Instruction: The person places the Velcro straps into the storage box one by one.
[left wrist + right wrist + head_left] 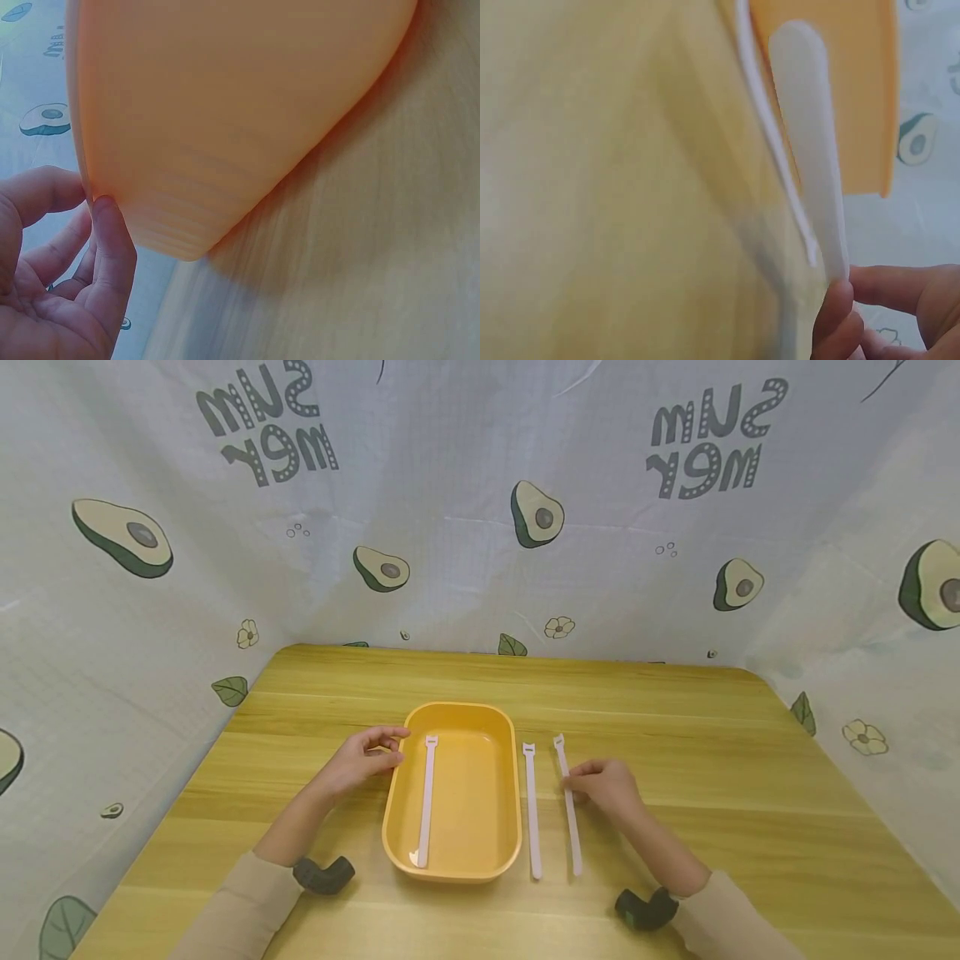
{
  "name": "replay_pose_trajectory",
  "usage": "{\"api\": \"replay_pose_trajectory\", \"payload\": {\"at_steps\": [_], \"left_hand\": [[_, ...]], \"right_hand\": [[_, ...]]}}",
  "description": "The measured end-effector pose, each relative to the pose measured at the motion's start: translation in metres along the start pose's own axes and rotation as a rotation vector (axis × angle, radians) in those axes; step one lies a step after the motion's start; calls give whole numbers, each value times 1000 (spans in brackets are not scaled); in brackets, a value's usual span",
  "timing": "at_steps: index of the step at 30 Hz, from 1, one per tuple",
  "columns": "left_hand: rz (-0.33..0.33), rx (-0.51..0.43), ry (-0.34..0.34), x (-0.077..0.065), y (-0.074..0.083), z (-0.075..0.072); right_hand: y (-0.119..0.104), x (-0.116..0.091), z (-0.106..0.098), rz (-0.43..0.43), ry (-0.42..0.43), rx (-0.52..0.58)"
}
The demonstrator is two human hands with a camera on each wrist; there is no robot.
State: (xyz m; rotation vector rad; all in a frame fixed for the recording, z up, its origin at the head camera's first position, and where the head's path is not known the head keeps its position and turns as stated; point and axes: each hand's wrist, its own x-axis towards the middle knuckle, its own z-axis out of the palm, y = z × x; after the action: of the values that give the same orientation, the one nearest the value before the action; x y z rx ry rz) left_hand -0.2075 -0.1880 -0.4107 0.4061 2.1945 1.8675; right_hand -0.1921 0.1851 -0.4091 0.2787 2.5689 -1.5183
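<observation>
A yellow-orange plastic tray (476,814) sits on the wooden table, a white hook-and-loop cable tie (427,802) lying lengthwise at the left inside it. My left hand (366,760) pinches the tray's left rim between thumb and index finger, seen close in the left wrist view. To the right of the tray, my right hand (606,787) pinches a second white cable tie (573,835). That tie is lifted off the table in the right wrist view, its rounded end pointing away from the fingers. Between the tray and the held tie lies a third cable tie (533,818).
The wood-grain table (750,827) extends around the tray on every side. A white curtain (465,460) printed with avocados hangs behind the table and along its sides. Black curved devices (324,875) are worn at both wrists.
</observation>
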Motion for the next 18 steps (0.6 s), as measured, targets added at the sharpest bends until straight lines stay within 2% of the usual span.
{"api": "replay_pose_trajectory", "payload": {"at_steps": [5, 14, 18], "left_hand": [[0, 0, 0, 0, 1, 0], [1, -7, -2, 0, 0, 0], [1, 2, -3, 0, 1, 0]], "right_hand": [[-6, 0, -7, 36, -32, 143], [-21, -5, -12, 122, -83, 323], [-27, -8, -13, 132, -115, 387]]}}
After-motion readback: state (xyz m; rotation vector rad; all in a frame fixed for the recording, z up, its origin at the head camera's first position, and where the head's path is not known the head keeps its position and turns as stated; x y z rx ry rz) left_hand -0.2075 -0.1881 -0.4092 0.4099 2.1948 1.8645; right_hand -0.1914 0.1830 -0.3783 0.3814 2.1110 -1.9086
